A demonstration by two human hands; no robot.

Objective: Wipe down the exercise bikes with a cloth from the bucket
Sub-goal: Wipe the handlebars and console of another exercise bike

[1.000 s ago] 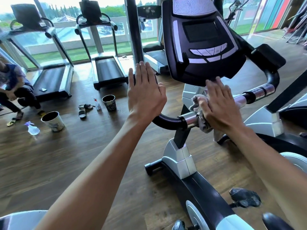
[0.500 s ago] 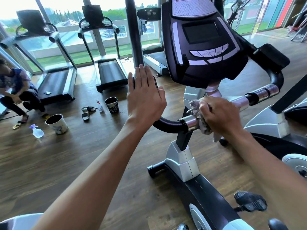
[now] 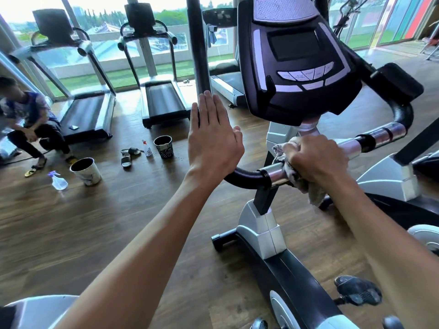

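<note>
Gripping the cloth (image 3: 291, 162) against the bike handlebar (image 3: 273, 174), your right hand (image 3: 316, 160) works just right of your flat, straight-fingered left hand (image 3: 213, 136). Two buckets (image 3: 86, 171) (image 3: 163, 147) with dark, unreadable interiors stand on the floor left of that hand, spray bottles (image 3: 58, 180) beside them.

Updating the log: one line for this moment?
right hand: grips cloth on handlebar | left hand: open, flat | step: wiping

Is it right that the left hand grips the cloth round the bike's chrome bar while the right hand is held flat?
No, the sides are swapped. In the head view the right hand grips the cloth round the chrome bar, while the left hand is held flat.
</note>
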